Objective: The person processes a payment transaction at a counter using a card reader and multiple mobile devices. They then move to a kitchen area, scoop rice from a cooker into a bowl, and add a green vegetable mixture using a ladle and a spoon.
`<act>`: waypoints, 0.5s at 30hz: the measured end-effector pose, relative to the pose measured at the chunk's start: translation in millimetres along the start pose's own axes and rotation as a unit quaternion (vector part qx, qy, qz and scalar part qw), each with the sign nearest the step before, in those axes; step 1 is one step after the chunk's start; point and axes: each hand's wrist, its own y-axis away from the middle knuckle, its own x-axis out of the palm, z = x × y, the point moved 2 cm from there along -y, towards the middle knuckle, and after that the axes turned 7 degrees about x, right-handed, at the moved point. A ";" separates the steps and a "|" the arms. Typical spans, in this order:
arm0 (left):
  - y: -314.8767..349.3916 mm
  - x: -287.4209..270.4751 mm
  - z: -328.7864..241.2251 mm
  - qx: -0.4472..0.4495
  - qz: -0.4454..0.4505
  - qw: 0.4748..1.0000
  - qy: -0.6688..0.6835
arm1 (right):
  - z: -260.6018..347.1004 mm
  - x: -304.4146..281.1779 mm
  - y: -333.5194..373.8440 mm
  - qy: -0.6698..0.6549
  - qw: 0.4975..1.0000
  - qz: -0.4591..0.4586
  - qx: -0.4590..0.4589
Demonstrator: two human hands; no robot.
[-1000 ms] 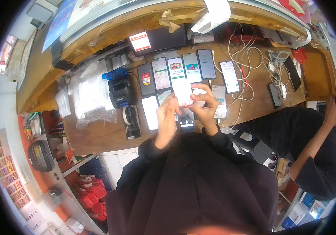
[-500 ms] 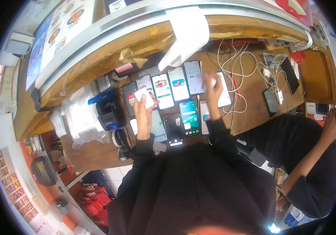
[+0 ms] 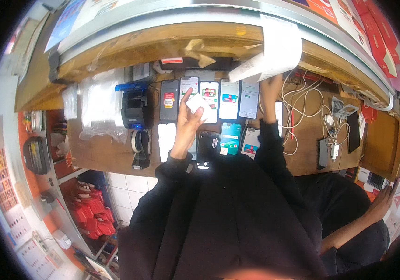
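Note:
My left hand (image 3: 188,128) is closed on a small white square (image 3: 198,107), perhaps a pad or stack of paper, held over the phones. The thumb lies across its face. My right hand (image 3: 269,95) reaches to the far side of the table, beside a grey-screened phone (image 3: 249,100). A hanging strip of white paper (image 3: 281,49) covers its fingertips, so their grip is hidden. Two rows of phones lie below my hands, among them a white-cased phone (image 3: 228,100), a teal-screened phone (image 3: 230,138) and a black phone (image 3: 208,147).
Left of the phones stand a blue and black printer (image 3: 136,108), a tape dispenser (image 3: 140,148) and clear plastic bags (image 3: 101,105). Tangled white cables (image 3: 298,100) lie on the right. A wooden shelf edge (image 3: 158,46) overhangs the table. Another person's arm (image 3: 361,226) is at the lower right.
My right hand has moved farther away, under the hanging paper. The left hand still holds the white square. The whole view has shifted, with the phones now farther right.

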 end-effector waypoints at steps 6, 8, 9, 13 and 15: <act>14.6 -3.5 -18.8 0.052 0.112 0.986 0.109 | 186.5 -1.7 128.7 -0.156 0.960 0.222 -0.063; 24.4 -1.1 -24.8 0.078 0.108 0.983 0.123 | 204.7 -2.3 144.2 -0.140 0.971 0.178 -0.077; 28.1 -3.9 -28.9 0.082 0.110 0.980 0.142 | 214.0 -2.7 152.3 -0.132 0.976 0.155 -0.082; 42.7 -13.2 -48.8 0.139 0.136 0.963 0.188 | 247.3 2.2 181.4 -0.075 0.992 0.038 -0.099; 48.6 -20.6 -58.1 0.176 0.149 0.957 0.177 | 258.0 8.0 197.0 -0.014 0.988 -0.023 -0.154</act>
